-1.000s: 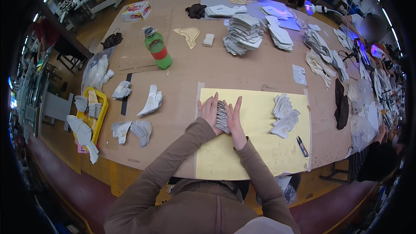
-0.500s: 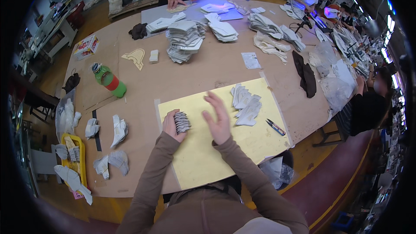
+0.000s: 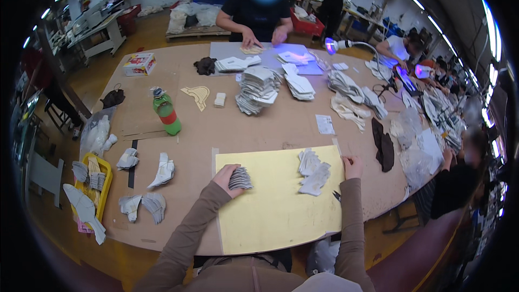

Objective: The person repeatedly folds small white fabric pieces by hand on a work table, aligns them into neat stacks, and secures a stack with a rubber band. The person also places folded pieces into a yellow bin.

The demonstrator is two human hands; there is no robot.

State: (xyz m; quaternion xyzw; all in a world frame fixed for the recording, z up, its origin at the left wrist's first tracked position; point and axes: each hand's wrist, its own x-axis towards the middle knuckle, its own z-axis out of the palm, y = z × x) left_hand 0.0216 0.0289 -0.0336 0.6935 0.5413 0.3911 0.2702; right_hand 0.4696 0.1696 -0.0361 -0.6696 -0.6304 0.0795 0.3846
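Observation:
My left hand (image 3: 223, 180) is wrapped round a stack of small grey-white cut pieces (image 3: 240, 178), standing on the left part of a yellow sheet (image 3: 275, 221). At the sheet's right edge, my right hand (image 3: 352, 166) has its fingers pressed together; whatever they hold, if anything, is hidden. Between my hands, nearer the right one, a loose fanned pile of white pieces (image 3: 313, 172) lies on the sheet. A pair of thread snips (image 3: 337, 196) shows only in part beside my right sleeve.
Left of the sheet lie small white piles (image 3: 162, 170), a yellow basket (image 3: 108, 184) with pieces and a green bottle (image 3: 166, 112). Farther off are tall white stacks (image 3: 258, 89) and a lamp (image 3: 338, 46). A person works across the table (image 3: 216, 124); others sit at right.
My right hand has gone from above the sheet, fingers spread, to its right edge and closed. My left hand still holds the stack. The view has tilted up, showing more of the room.

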